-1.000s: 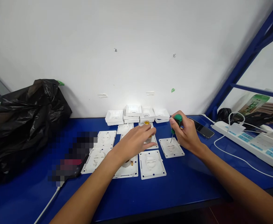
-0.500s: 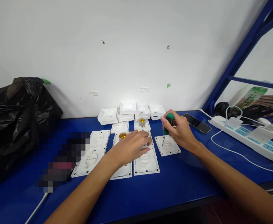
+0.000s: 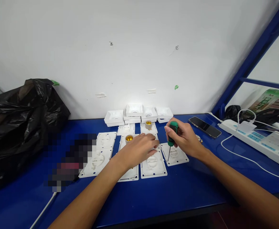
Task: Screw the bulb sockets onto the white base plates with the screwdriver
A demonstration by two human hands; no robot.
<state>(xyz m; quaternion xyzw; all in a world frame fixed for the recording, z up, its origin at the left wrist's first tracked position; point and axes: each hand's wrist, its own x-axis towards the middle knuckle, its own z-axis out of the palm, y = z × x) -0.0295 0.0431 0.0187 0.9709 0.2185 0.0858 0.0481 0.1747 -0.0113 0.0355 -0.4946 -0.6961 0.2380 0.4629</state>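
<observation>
My right hand [image 3: 186,136] is wrapped round the green handle of a screwdriver [image 3: 173,133]. The screwdriver's thin shaft points down, its tip at the left front part of a white square plastic plate [image 3: 177,156]. My left hand [image 3: 139,148] hangs low over neighbouring plates, fingers bent and thumb apart, with nothing visible held; it hides part of them. Just in front of it lies another white plate [image 3: 155,168]. Beyond my left hand a brass-coloured lamp socket [image 3: 129,138] stands on a plate, and a second socket [image 3: 148,124] stands farther back.
White square housings [image 3: 134,110] are stacked against the wall. More plates [image 3: 98,160] lie at left, near a blurred dark object. A black plastic bag [image 3: 27,127] fills the far left. To the right are a phone [image 3: 205,127], a power strip [image 3: 251,136] with cables, and a blue frame [image 3: 246,60].
The screwdriver tip has moved from near the middle of the right plate towards its front left part. My right hand has come lower. The whole view has shifted slightly.
</observation>
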